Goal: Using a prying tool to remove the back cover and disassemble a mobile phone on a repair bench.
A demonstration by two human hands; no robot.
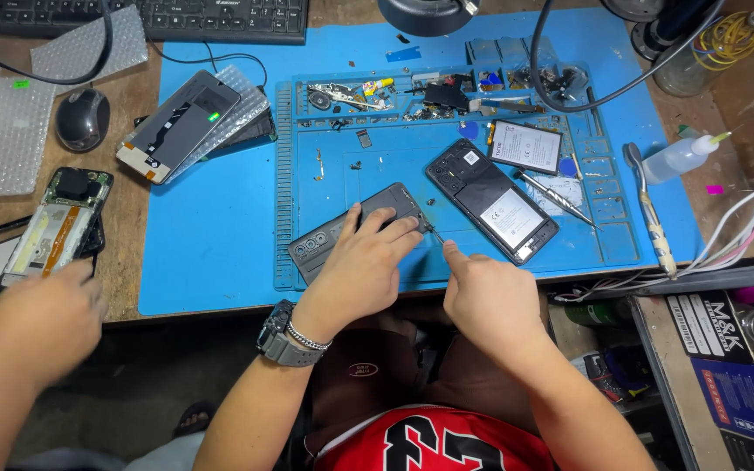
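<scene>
Left hand (361,266) flat on grey phone back cover (355,228), fingers (386,228) spread loose, pinning it to blue mat (220,235) on surface. Right hand (486,292) fingers pinched tight on thin tool (434,230), tip at cover's edge. Opened phone (490,199) just beside.

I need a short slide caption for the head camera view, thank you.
Left hand steadies a grey phone on the blue mat while the right hand works its edge.
</scene>
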